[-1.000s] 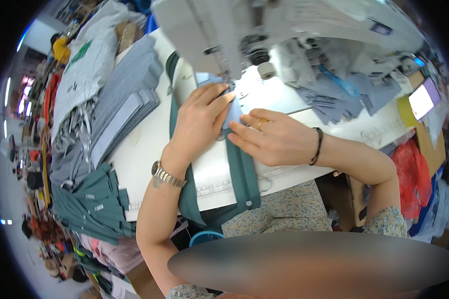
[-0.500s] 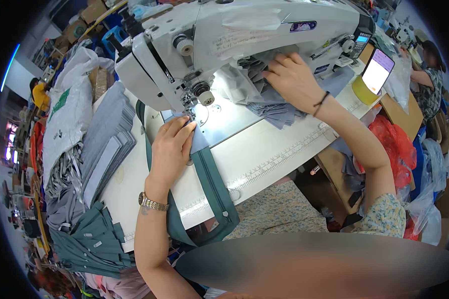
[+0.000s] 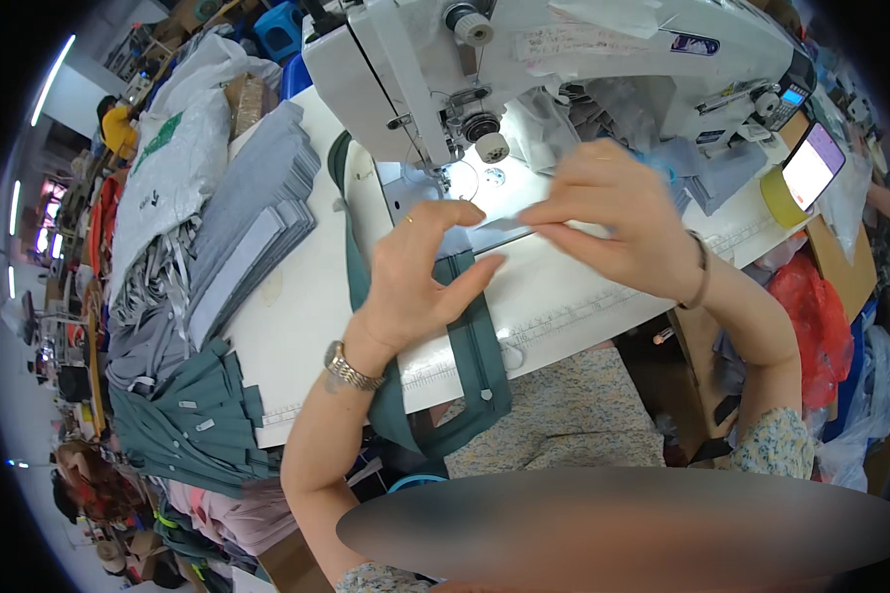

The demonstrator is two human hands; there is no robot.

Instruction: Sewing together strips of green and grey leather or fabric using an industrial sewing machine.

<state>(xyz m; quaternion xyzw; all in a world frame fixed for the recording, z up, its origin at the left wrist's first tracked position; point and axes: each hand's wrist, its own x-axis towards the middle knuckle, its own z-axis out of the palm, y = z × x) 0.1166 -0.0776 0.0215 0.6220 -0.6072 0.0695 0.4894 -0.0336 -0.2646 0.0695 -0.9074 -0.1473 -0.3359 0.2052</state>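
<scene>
My left hand (image 3: 427, 265) is over the front of the sewing machine bed (image 3: 400, 193), thumb and forefinger spread apart with nothing gripped. Facing it, my right hand (image 3: 613, 222) is closed in a pinch and slightly blurred. At its fingertips shows a small grey fabric piece (image 3: 496, 234), partly hidden by the fingers. Beneath my left hand lies a long dark green fabric strip with a zipper (image 3: 480, 346); it loops over the table's front edge and back up along the left side. The needle area of the white sewing machine (image 3: 443, 183) stands just beyond my hands.
Grey fabric pieces (image 3: 717, 173) lie under the machine arm at right. Stacked grey panels (image 3: 252, 212) and folded green pieces (image 3: 193, 420) sit at left. A phone (image 3: 814, 166) leans on a yellow tape roll (image 3: 783, 198). Red plastic bags (image 3: 811, 316) are at far right.
My right hand has come back from the grey pieces under the machine arm toward my left hand, now with a grey piece at its fingertips. My left hand has left the needle area and opened.
</scene>
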